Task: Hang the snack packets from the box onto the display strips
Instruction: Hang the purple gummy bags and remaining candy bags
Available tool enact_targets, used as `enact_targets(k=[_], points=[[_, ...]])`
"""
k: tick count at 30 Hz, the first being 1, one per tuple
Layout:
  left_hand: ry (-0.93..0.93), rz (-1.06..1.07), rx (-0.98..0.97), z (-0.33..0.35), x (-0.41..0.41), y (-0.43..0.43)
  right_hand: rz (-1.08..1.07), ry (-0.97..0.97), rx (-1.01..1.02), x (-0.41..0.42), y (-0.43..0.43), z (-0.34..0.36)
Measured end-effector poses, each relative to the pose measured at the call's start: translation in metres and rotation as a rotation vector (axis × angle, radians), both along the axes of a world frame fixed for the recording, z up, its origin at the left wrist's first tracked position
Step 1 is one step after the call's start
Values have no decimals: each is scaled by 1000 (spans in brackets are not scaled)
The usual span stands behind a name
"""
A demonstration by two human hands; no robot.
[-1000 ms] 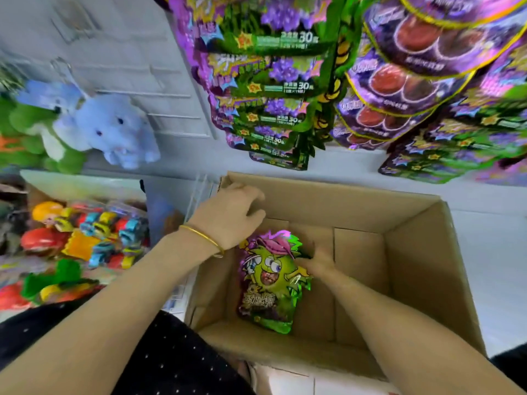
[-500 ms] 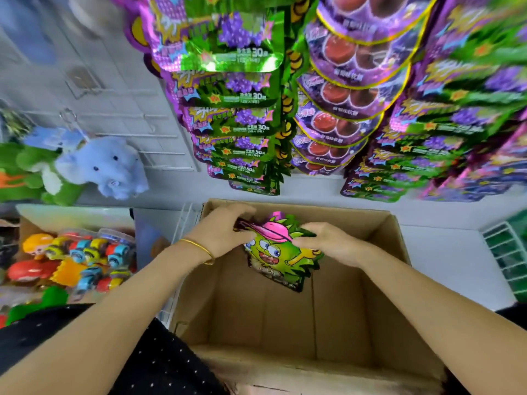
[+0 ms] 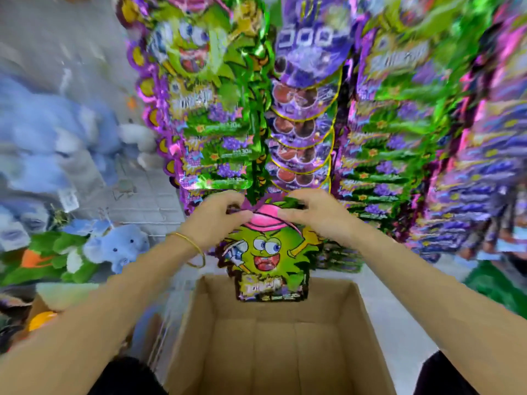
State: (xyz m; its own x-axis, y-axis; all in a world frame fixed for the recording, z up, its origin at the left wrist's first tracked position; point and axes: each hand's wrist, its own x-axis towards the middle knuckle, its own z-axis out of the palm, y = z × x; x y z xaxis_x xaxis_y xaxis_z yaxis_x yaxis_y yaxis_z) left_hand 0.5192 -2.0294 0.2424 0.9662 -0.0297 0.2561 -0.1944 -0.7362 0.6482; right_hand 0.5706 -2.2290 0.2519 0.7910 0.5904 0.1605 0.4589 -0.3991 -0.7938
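A green snack packet (image 3: 268,258) with a cartoon face and pink cap hangs upright above the cardboard box (image 3: 205,337). My left hand (image 3: 216,220) pinches its top left corner and my right hand (image 3: 316,215) pinches its top right. The packet's top edge is level with the lower end of a green display strip (image 3: 256,155) carrying several packets. The box interior that I can see holds no packets. The view is blurred by motion.
Columns of green and purple snack packets (image 3: 399,132) hang to the right, and purple ones (image 3: 302,115) in the centre. Blue and green plush toys (image 3: 114,246) hang on a wire grid at the left. A green basket (image 3: 496,283) stands at the right.
Both hands have lifted the packet out of the box up to the bottom of the hanging strip. My head has tilted upward, bringing more of the hanging packets into view.
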Motion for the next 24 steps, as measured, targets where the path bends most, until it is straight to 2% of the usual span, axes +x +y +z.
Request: enact_targets(k=[4,9,12,17,21,24], points=[[-99,10,-13,80,6,9,-37,-242,65,8,8,64],[-513,200,-171,189,30,31,-36,-427,139,21,23,146],[-641,332,-312,236,53,47,-19,-551,162,25,43,190],[-579,332,-423,287,89,70,-48,-723,87,43,76,246],[-467,250,-439,307,107,74,-61,-719,92,62,97,275],[-470,236,-488,316,115,74,-69,-694,92,77,110,286]])
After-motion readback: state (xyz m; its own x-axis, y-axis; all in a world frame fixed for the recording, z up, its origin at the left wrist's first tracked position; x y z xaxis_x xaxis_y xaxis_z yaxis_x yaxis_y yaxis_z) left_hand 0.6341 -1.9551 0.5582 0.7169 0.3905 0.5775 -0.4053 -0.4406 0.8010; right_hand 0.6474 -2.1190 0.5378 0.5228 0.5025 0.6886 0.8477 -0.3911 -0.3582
